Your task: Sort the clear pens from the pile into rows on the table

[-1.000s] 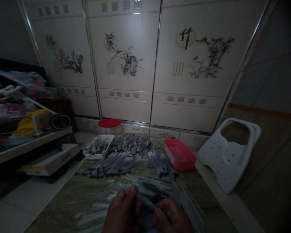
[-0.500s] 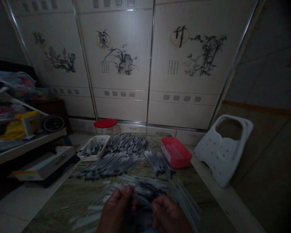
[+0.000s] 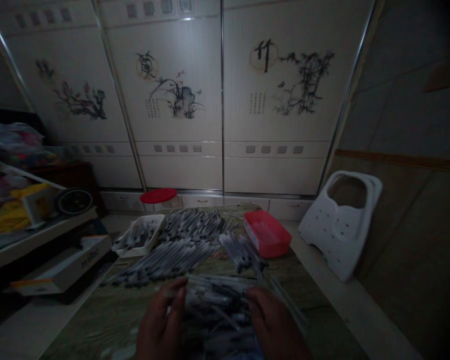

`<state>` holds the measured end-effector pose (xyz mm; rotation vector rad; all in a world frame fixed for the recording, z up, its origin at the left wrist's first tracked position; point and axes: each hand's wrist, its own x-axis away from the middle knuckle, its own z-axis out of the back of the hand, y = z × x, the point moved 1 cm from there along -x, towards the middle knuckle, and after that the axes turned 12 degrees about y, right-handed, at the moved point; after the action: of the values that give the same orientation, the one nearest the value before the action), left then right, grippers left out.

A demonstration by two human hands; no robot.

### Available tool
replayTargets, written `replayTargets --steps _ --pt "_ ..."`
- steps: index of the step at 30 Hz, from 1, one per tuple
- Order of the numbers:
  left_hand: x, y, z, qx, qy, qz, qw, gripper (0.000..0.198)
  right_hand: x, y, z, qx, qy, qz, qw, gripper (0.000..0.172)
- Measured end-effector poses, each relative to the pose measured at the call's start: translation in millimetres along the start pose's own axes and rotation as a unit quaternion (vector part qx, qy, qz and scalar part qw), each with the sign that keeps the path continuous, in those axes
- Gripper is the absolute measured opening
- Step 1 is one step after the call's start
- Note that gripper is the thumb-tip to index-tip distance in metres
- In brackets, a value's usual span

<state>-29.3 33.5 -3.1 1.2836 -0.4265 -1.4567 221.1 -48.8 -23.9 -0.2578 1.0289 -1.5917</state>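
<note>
My left hand [image 3: 160, 320] and my right hand [image 3: 273, 322] stand apart at the near edge of the view, on either side of a loose heap of slim clear pens [image 3: 217, 310]. Both hands touch or nearly touch the heap, and the dim light hides whether either one grips any pens. Farther along the wood-patterned table [image 3: 97, 320], pens lie in long bunches [image 3: 165, 265], with another bunch [image 3: 240, 252] to the right. A white tray [image 3: 138, 235] holds more pens, and a red plastic tray [image 3: 266, 232] stands at the far right.
Behind the table stands a red-topped stool [image 3: 158, 195] before cream wardrobe doors [image 3: 172, 100]. A white perforated plastic seat [image 3: 339, 225] leans at the right. A cluttered shelf [image 3: 41, 225] with bags and a flat cardboard box [image 3: 60, 267] lies on the left.
My hands have spread apart from each other around the heap, having been close together over it. The whole scene has shifted slightly left and up in the view.
</note>
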Motion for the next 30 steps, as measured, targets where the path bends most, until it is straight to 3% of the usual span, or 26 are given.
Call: replayTargets --steps 3,6,9,14,19,24,30 --pt "8.0 -3.7 -13.7 -0.061 -0.057 -0.18 0.98 0.032 2.0 -1.4 3.0 0.018 -0.003 0.038 0.999 0.036" --pt "16.6 -9.2 -27.3 -0.159 -0.092 -0.269 0.945 0.043 1.8 -4.4 6.5 0.011 -0.001 0.066 0.998 0.039" --pt "24.4 -8.9 -38.5 -0.223 -0.116 -0.273 0.928 0.053 2.5 -6.2 9.0 0.009 0.01 0.073 0.997 0.038" --pt "29.5 1.5 -46.1 -0.224 -0.188 -0.252 0.923 0.058 8.0 -2.1 10.4 -0.022 0.034 0.05 0.998 0.036" --pt "31.8 15.7 -40.1 -0.224 -0.189 -0.251 0.922 0.059 13.0 -1.5 13.0 -0.053 0.044 -0.017 0.997 0.031" --pt "40.6 33.0 -30.5 -0.223 -0.193 -0.252 0.922 0.051 17.9 1.0 19.1 -0.083 0.077 -0.036 0.993 0.027" --pt "54.5 45.9 -9.7 -0.211 -0.154 -0.268 0.927 0.038 19.4 6.1 30.7 -0.075 0.059 -0.05 0.994 0.029"
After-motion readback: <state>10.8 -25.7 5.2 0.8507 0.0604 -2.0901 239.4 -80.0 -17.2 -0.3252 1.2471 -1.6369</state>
